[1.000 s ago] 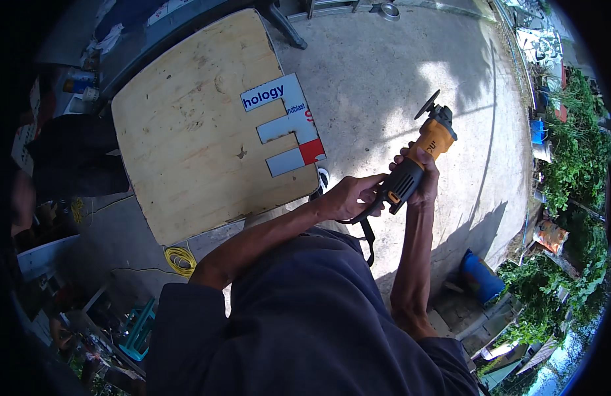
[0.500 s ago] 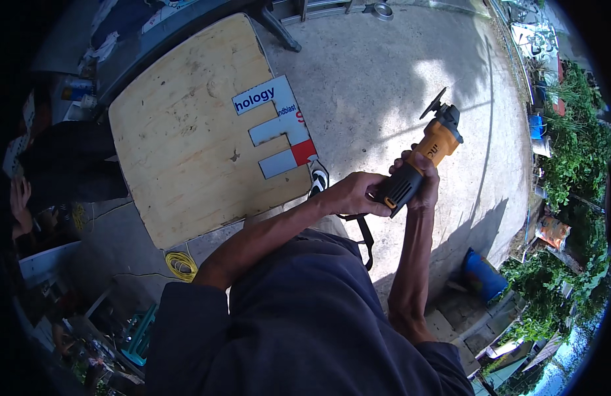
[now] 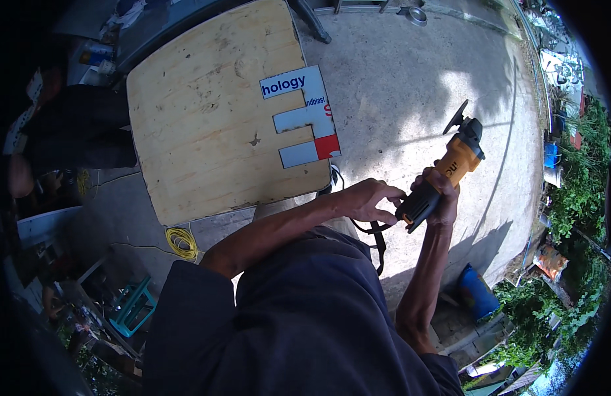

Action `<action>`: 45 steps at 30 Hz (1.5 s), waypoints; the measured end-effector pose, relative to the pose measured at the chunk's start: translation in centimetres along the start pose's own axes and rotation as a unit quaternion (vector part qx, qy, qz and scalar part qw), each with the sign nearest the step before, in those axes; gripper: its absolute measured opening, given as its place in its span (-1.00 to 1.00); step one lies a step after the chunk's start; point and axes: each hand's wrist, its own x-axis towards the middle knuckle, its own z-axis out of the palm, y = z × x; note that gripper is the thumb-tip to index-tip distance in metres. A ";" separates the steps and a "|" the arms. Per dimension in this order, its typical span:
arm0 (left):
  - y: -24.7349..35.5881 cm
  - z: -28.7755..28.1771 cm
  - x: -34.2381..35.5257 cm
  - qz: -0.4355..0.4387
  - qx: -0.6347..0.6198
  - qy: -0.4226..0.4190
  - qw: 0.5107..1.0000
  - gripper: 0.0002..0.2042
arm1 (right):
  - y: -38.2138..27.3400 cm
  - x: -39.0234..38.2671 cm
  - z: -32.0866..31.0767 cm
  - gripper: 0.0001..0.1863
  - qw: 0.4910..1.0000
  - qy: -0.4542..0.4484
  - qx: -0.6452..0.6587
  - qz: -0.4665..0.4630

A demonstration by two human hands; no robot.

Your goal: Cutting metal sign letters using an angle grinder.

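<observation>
My right hand (image 3: 444, 203) is wrapped round the body of an orange and black angle grinder (image 3: 456, 164). The grinder slants up and to the right, its thin disc (image 3: 456, 117) at the far end. By the tool's black rear end is my left hand (image 3: 371, 200), thumb and fingers spread apart with nothing held; whether a fingertip touches the grinder I cannot tell. A white E-shaped sign panel (image 3: 312, 119) with a red patch lies on the right edge of a wooden tabletop (image 3: 206, 132), left of the tool.
A coiled yellow cord (image 3: 180, 243) lies on the floor below the table. Another person's hand (image 3: 20, 177) shows at the far left. A teal plastic stool (image 3: 132, 307) stands lower left, a blue sack (image 3: 477, 292) lower right, and a metal bowl (image 3: 416, 16) at the top.
My left hand has let go of the grinder's rear end and its fingers have spread. The view has shifted, and the grinder, still in my right hand, appears farther right.
</observation>
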 end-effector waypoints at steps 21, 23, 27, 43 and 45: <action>-14.0 -13.5 -6.4 -0.176 0.487 0.403 0.755 -0.36 | 3.1 10.2 11.7 -0.49 0.906 -0.175 -0.353 0.153; -13.9 -13.4 -6.4 -0.182 0.487 0.404 0.753 -0.37 | 3.3 11.1 12.7 -0.49 0.900 -0.178 -0.364 0.162; -13.8 -13.4 -6.4 -0.180 0.480 0.411 0.754 -0.37 | 3.7 12.0 14.0 -0.52 0.893 -0.191 -0.373 0.164; -13.5 -13.5 -6.5 -0.174 0.462 0.405 0.770 -0.40 | 4.7 12.3 14.9 -0.48 0.889 -0.201 -0.381 0.157; -13.5 -13.5 -6.5 -0.171 0.459 0.406 0.772 -0.40 | 4.6 11.9 14.7 -0.48 0.886 -0.199 -0.383 0.168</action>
